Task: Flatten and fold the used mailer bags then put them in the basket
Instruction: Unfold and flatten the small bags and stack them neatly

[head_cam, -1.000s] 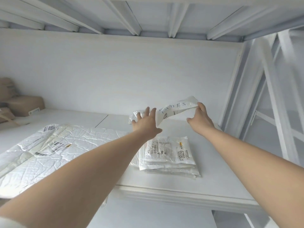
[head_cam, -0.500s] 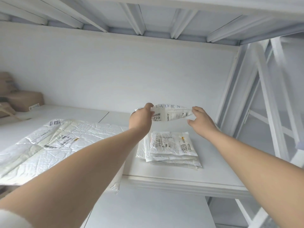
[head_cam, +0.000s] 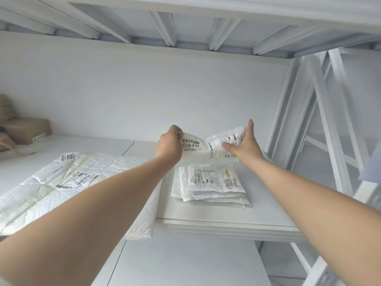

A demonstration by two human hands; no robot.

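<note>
White shelf (head_cam: 261, 205), mailer bag (head_cam: 203, 150) now label-up between left hand (head_cam: 169, 143), right hand (head_cam: 246, 146)

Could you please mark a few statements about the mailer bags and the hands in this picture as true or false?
1. The left hand and right hand both hold the small mailer bag. True.
2. That bag lies flat on the folded stack. False: it is held up in the air, creased in the middle.
3. The folded stack sits in a basket. False: it lies on the white table; no basket shows.
4. The large crumpled mailer overhangs the table's front edge. True.
</note>
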